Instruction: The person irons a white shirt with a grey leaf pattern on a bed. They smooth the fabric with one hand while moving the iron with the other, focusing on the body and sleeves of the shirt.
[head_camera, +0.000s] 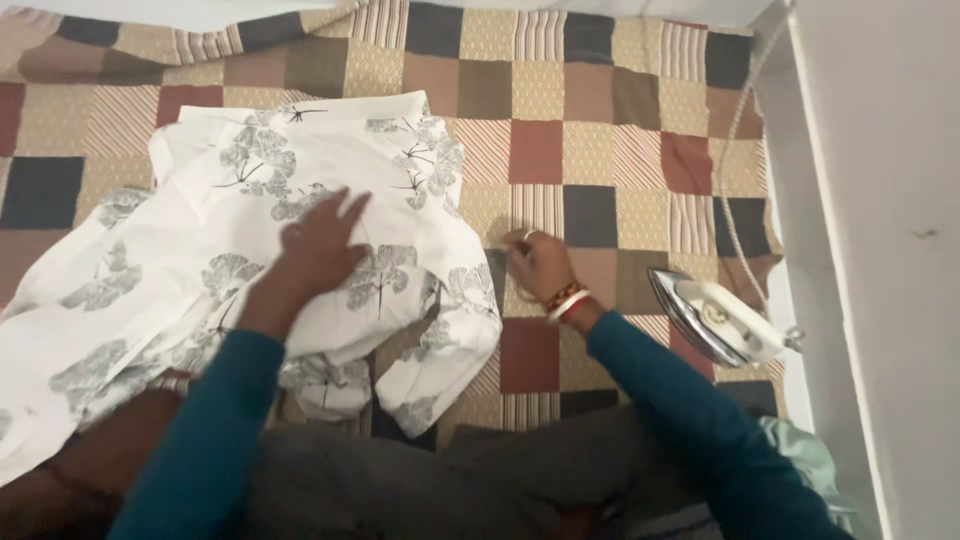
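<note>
The left hand (322, 245) lies flat with fingers spread, palm down on a white garment (250, 250) printed with grey leaves, pressing it without gripping; the garment is spread, rumpled, over the left part of a patchwork quilt (590, 130) of brown, red, beige and dark squares. The right hand (538, 262), wearing bangles at the wrist, pinches the garment's right edge against the quilt with its fingertips. An electric iron (712, 318) rests on its side near the quilt's right edge, apart from both hands, its cord (738, 130) running up beside the white wall (880, 200).
</note>
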